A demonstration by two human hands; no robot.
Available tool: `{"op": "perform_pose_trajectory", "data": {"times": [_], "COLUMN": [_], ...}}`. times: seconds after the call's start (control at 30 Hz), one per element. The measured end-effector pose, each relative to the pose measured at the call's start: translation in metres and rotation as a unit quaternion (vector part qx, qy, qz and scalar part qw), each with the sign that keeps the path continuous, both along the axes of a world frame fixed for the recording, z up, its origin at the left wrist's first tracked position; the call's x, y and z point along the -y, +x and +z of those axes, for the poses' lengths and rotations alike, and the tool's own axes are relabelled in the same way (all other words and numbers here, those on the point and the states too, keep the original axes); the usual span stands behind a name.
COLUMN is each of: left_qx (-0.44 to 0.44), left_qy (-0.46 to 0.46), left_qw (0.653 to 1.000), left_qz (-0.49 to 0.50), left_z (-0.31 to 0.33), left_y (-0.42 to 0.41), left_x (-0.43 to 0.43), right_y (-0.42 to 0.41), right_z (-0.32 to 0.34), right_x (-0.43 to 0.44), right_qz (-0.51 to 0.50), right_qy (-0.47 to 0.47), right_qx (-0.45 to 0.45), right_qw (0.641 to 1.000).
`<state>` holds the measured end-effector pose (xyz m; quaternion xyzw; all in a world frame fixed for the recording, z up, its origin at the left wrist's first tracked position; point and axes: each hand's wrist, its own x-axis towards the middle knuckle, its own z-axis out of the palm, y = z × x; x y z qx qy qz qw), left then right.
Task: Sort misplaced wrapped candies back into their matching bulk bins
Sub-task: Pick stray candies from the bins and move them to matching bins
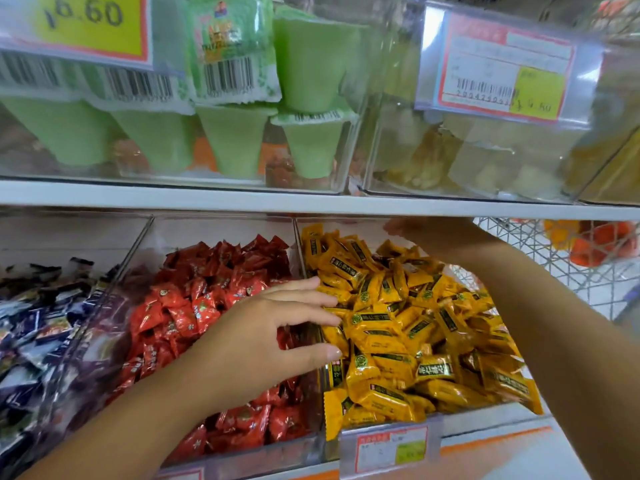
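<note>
- The left hand [263, 336], grip spread and holding nothing, reaches across the divider onto the yellow wrapped candies [408, 327] at centre right.
- The right hand [436, 233] is deep in that bin; its grip I cannot tell.
- The red wrapped candies [207, 306] at centre look unmixed; no stray is visible.

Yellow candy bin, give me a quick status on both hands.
Left hand open, fingers spread across the divider onto yellow candies. Right hand reaching deep at the bin's back, grip unclear. No stray candy visible.
</note>
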<state>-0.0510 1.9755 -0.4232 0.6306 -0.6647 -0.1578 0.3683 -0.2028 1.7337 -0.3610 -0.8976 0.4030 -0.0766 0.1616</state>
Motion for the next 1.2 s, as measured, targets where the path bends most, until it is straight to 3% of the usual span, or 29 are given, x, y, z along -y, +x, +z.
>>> {"op": "perform_pose_trajectory", "data": {"times": [0.13, 0.33, 0.67, 0.97, 1.2], "left_qx": [0.007, 0.003, 0.008, 0.002, 0.005], "left_qy": [0.004, 0.001, -0.014, -0.022, -0.03], "left_qw": [1.0, 1.0, 1.0, 0.999, 0.999], "left_qz": [0.001, 0.004, 0.017, 0.04, 0.043], "left_z": [0.0, 0.0, 0.0, -0.004, -0.005], "left_y": [0.001, 0.004, 0.003, 0.0, 0.002], "left_x": [0.002, 0.005, 0.008, 0.011, 0.013], "right_y": [0.01, 0.032, 0.031, 0.036, 0.031], "right_z": [-0.024, -0.06, -0.068, -0.075, -0.058], "right_x": [0.041, 0.063, 0.073, 0.071, 0.05], "right_qz": [0.035, 0.058, 0.018, 0.026, 0.011], "right_qy": [0.046, -0.042, -0.117, -0.028, -0.099], "right_qx": [-0.022, -0.175, -0.126, -0.212, -0.169], "right_qw": [0.998, 0.982, 0.985, 0.977, 0.981]}}
